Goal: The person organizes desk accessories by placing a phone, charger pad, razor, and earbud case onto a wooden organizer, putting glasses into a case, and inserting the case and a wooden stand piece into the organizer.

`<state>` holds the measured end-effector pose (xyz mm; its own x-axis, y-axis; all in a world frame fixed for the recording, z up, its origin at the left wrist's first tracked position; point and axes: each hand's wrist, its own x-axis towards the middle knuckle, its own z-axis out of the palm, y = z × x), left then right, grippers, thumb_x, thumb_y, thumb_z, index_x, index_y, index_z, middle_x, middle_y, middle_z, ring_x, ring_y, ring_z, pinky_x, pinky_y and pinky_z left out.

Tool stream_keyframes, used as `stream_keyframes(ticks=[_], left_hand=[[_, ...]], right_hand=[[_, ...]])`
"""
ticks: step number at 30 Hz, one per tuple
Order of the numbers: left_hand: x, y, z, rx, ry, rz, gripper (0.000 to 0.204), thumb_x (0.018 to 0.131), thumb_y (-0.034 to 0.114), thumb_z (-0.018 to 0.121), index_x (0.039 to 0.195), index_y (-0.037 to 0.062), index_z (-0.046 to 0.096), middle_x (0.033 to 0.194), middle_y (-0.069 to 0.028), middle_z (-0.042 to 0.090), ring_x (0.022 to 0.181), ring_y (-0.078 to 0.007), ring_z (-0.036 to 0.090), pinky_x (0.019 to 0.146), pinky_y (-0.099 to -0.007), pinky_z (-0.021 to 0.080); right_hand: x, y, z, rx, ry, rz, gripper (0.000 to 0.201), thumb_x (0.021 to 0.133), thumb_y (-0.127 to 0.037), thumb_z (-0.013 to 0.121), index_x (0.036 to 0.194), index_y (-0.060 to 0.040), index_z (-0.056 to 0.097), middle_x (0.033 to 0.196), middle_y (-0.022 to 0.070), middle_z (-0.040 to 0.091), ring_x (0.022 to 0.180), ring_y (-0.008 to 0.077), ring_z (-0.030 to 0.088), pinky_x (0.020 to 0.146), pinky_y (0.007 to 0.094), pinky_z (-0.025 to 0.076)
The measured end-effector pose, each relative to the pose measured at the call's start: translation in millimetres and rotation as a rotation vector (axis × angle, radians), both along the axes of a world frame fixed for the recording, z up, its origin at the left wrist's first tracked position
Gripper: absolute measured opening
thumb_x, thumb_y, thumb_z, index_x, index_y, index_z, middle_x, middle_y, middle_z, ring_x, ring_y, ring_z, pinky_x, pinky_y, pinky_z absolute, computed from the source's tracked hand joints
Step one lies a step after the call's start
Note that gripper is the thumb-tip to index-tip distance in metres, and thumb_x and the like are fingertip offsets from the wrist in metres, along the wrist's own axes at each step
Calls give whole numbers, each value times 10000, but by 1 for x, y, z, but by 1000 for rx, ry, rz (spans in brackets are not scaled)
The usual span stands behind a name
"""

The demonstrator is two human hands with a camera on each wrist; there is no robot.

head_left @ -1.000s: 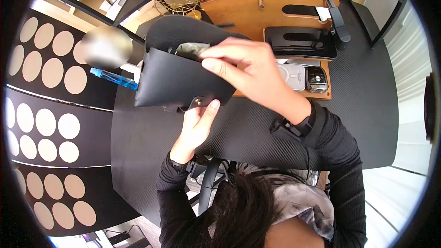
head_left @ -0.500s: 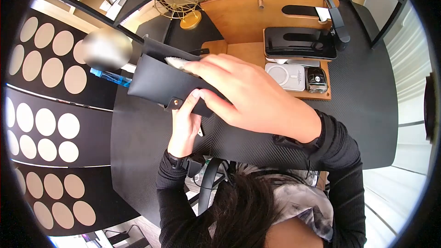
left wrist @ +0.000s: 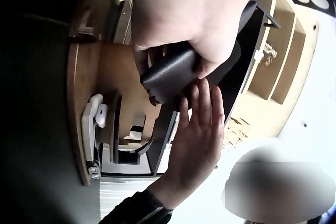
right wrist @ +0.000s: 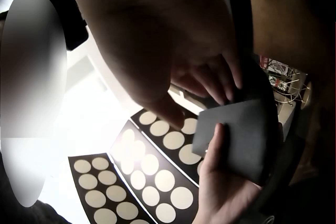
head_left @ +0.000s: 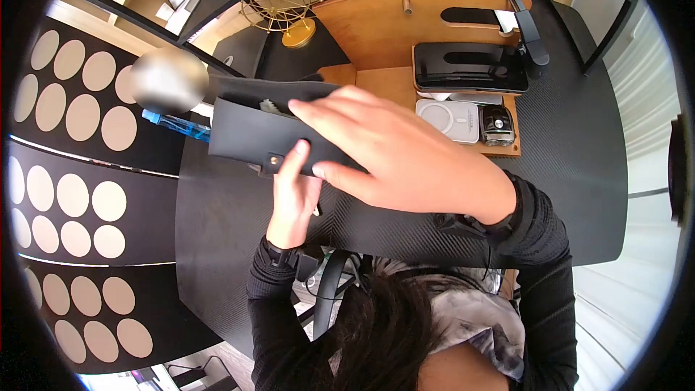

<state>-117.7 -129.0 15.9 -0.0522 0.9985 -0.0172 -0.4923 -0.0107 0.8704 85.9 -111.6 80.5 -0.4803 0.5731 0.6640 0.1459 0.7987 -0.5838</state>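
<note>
A black leather pouch (head_left: 242, 134) with a snap button (head_left: 274, 161) is held up over the desk, its mouth gaping. My left hand (head_left: 293, 203) grips it from below, thumb across the front near the snap. A bit of pale cloth with a zigzag edge (head_left: 271, 106) shows inside the mouth; the rest is hidden in the pouch. My right hand (head_left: 405, 148) reaches over the right end of the pouch, fingertips at the mouth. From the left wrist, the right hand's fingers (left wrist: 203, 103) look straight against the pouch, and its thumb stands apart in the right wrist view.
Behind the hands stands a wooden desk organizer (head_left: 463, 7) with a black case (head_left: 470, 69), a white magnetic charger (head_left: 449, 120) and a small dark device (head_left: 498, 126). A gold wheel ornament (head_left: 297, 29) is at the back; a blue bottle (head_left: 174, 123) lies left of the pouch.
The right hand pinched the cloth at the mouth earlier; now its fingers are straighter and the cloth sits deeper. The pouch has come slightly left and its raised back flap has lowered.
</note>
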Motion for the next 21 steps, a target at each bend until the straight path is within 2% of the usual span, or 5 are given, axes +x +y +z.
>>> stream_keyframes(ticks=[6,7,9,13,21], left_hand=[[-5,-1,13,201,-325,-444,237,984,346,464,1077,133,513,873,-76,536,842,-257,543,821,-431,489],[5,-10,19,287,-386,-554,284,1001,366,464,1079,100,526,923,-101,586,874,-289,588,819,-450,498],[0,8,4,534,-426,-954,346,1001,368,487,1100,42,550,996,-170,615,911,-347,630,814,-474,504],[11,27,18,578,-371,-1504,281,1007,180,519,1159,-49,578,1076,-251,634,1021,-413,639,872,-513,497],[7,11,18,632,-182,-1475,350,1000,194,540,1164,-114,580,1139,-271,625,1048,-419,631,871,-486,504]], right_hand=[[18,16,13,1,215,-125,364,861,-32,557,1223,-2,550,1090,145,568,934,268,601,810,354,498],[17,19,8,-134,197,-29,373,871,-83,542,1228,22,516,1113,172,546,981,331,600,832,401,495],[9,25,-12,-186,73,105,498,935,-56,553,1415,-47,421,1232,126,485,942,183,600,813,312,512],[-11,28,-37,-64,16,348,539,931,-129,582,1423,-19,392,1249,140,501,1163,275,520,993,375,427],[-9,22,-46,-7,-284,220,224,843,-175,632,986,-9,676,961,144,626,985,311,569,827,425,454]])
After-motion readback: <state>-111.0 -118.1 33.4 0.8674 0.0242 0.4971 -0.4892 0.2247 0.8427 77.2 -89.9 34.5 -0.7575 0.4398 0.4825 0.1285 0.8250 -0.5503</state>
